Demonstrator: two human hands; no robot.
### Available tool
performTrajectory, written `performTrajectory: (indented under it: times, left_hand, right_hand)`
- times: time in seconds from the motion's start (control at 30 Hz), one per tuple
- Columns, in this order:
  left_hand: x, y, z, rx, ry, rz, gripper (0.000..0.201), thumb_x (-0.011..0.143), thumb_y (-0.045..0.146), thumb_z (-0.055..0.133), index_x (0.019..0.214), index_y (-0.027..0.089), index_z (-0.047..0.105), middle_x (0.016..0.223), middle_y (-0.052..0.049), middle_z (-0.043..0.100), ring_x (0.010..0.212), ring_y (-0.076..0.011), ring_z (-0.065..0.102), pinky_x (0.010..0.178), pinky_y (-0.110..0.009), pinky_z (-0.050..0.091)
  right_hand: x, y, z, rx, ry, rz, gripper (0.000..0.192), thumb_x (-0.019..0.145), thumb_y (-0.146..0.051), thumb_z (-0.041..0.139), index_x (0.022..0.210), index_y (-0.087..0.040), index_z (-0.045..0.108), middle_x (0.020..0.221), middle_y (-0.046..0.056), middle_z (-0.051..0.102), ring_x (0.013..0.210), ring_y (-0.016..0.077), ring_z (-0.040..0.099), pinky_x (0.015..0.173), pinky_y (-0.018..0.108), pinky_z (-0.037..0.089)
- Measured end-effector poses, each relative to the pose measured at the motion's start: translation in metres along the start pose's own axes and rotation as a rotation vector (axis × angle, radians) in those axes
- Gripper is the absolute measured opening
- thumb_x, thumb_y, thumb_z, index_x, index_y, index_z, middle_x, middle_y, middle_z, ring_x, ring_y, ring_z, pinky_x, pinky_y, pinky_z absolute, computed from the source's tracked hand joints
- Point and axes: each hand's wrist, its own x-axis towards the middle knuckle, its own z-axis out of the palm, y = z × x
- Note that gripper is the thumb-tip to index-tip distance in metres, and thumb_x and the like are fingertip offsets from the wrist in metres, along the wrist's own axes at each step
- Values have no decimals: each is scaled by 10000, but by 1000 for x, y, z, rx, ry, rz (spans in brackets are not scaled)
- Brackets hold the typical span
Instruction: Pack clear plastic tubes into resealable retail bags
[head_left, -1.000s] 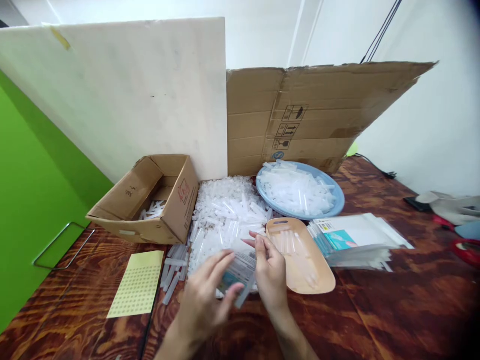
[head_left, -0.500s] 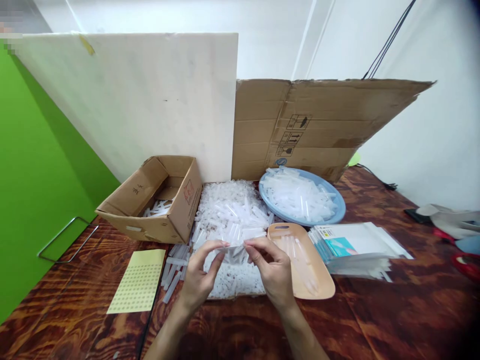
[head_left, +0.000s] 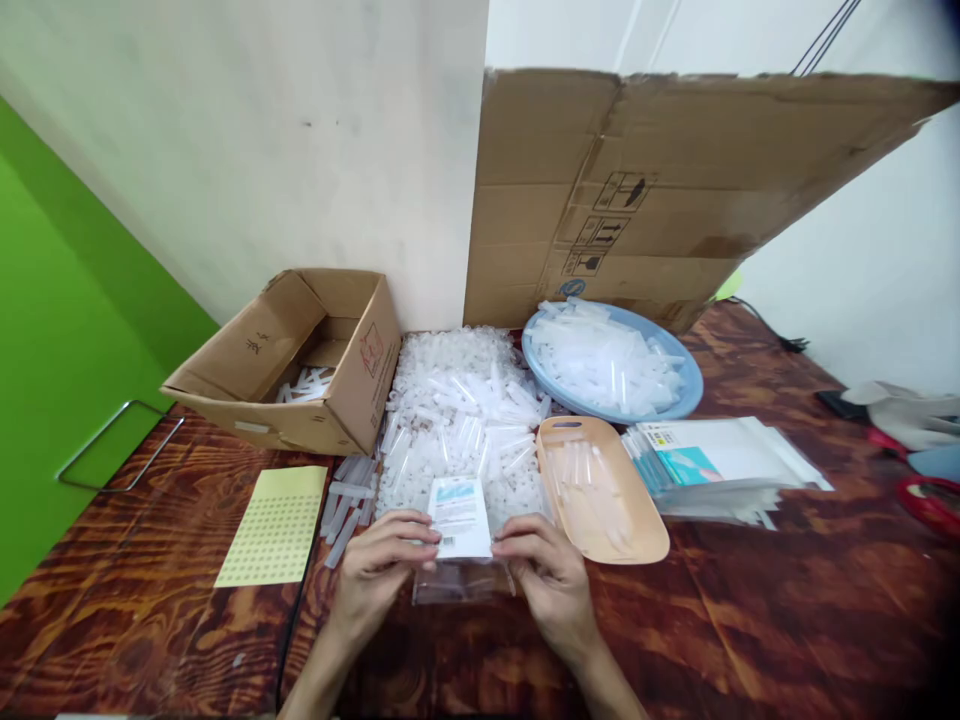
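Note:
Low in the middle of the view, both hands hold a small clear plastic packet [head_left: 459,520] with a white and blue printed panel. My left hand [head_left: 384,562] pinches its left edge between thumb and fingers. On the opposite edge, my right hand [head_left: 549,572] has the same kind of pinch. A transparent strip [head_left: 463,583] of the packet hangs toward me below the print. Just beyond lies a heap of small clear plastic tubes and caps [head_left: 465,400], partly covered by the packet.
An open cardboard box [head_left: 360,370] stands left, behind a yellow sticker sheet [head_left: 274,525]. On the right are a blue basin [head_left: 694,385] of translucent pieces, a peach tray [head_left: 649,530] with tubes, and stacked printed packets [head_left: 739,450]. A large cardboard sheet [head_left: 540,200] leans behind.
The packet has tipped from nearly edge-on, so its printed face now shows. Both hands have come slightly lower and closer to me, still pinching it. The camera view has tilted down.

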Motion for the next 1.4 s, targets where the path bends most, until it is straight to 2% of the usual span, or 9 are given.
performTrajectory:
  times: [0.1, 0.17, 0.27, 0.37, 0.47, 0.63, 0.93, 1.27, 1.4]
  left_hand:
    - [-30, 1, 5, 6, 62, -211, 47, 823, 286, 795, 819, 257, 831, 951, -86, 694, 944, -241, 669, 832, -376, 569]
    - [-49, 5, 14, 1, 118, -408, 75, 782, 322, 827, 786, 248, 834, 928, -71, 642, 891, -214, 656, 797, -329, 562]
    - [-71, 11, 29, -120, 161, -704, 145, 754, 354, 839, 785, 212, 835, 849, -60, 647, 811, -198, 659, 731, -290, 555]
    - [-86, 14, 42, -334, 208, -953, 225, 722, 381, 855, 788, 167, 832, 811, -76, 704, 694, -180, 657, 606, -256, 535]
    - [-95, 12, 47, -451, 272, -1074, 256, 634, 352, 914, 722, 132, 815, 756, -82, 734, 639, -168, 651, 571, -235, 517]
    - [-103, 11, 51, -488, 314, -1182, 283, 704, 385, 878, 804, 131, 805, 763, -83, 770, 676, -178, 705, 651, -228, 543]
    - [-92, 25, 56, -485, 304, -1169, 296, 811, 423, 788, 810, 131, 742, 776, -72, 768, 743, -185, 718, 734, -241, 545]
    - [-85, 21, 64, -302, 315, -1195, 420, 811, 533, 729, 661, 154, 628, 600, -57, 720, 559, -169, 678, 588, -234, 519]
    - [-84, 17, 69, -270, 328, -1202, 466, 808, 576, 704, 619, 165, 592, 549, -45, 690, 497, -160, 653, 526, -228, 508]
  right_hand:
    - [-29, 2, 4, 25, -14, 132, 105, 881, -217, 705, 840, -253, 795, 825, 54, 684, 761, 212, 678, 667, 314, 554]
    - [-49, 4, 9, 141, -31, 285, 89, 890, -241, 702, 843, -243, 779, 787, 46, 694, 701, 208, 685, 646, 317, 569]
    - [-72, 9, 18, 344, 26, 484, 82, 885, -290, 714, 848, -231, 757, 812, 51, 730, 658, 215, 710, 647, 346, 617]
    - [-84, 17, 21, 338, 67, 542, 125, 801, -322, 803, 789, -204, 763, 814, 77, 747, 719, 246, 727, 677, 364, 629]
    - [-88, 23, 21, 286, 74, 611, 178, 785, -327, 818, 705, -187, 744, 727, 70, 739, 675, 233, 716, 651, 336, 617]
    - [-91, 27, 22, 313, 120, 747, 217, 805, -352, 800, 711, -176, 714, 740, 53, 731, 621, 204, 715, 610, 292, 609]
    - [-91, 24, 23, 193, 130, 791, 239, 837, -391, 766, 764, -172, 702, 690, 65, 733, 624, 220, 710, 630, 299, 575]
    - [-91, 20, 29, 123, 146, 794, 268, 891, -409, 711, 767, -180, 647, 670, 41, 712, 607, 194, 687, 641, 278, 543]
    - [-89, 16, 35, 41, 120, 782, 316, 927, -457, 646, 764, -190, 595, 600, 16, 672, 518, 170, 641, 544, 251, 515]
